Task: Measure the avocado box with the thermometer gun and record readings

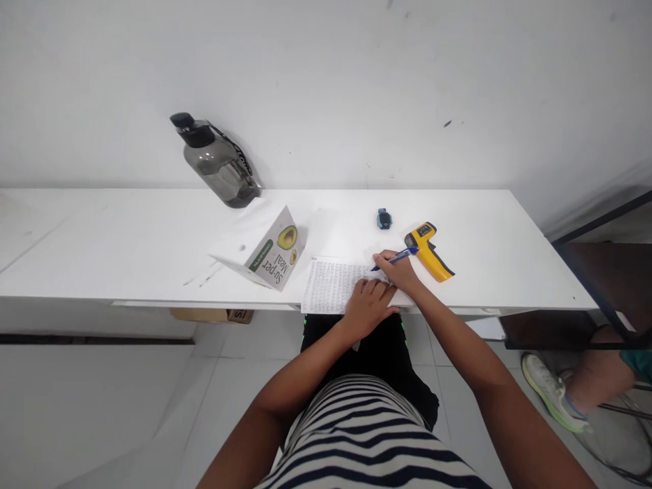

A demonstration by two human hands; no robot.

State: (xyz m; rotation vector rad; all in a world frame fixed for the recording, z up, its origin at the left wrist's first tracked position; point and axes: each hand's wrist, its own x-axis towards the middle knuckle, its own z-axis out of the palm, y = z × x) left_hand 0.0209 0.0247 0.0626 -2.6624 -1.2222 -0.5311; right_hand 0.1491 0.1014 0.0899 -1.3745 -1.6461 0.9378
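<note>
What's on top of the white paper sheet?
The bare left hand lies on the white paper sheet, lower right; the right hand, holding a slim blue pen, hides its upper right. Anything beneath the hands is hidden.

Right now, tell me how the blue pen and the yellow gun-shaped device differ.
The blue pen is slim and straight; the yellow device is bulkier and bent like a pistol. The pen is held, tilted, in the right hand, while the device lies on the white table.
</note>
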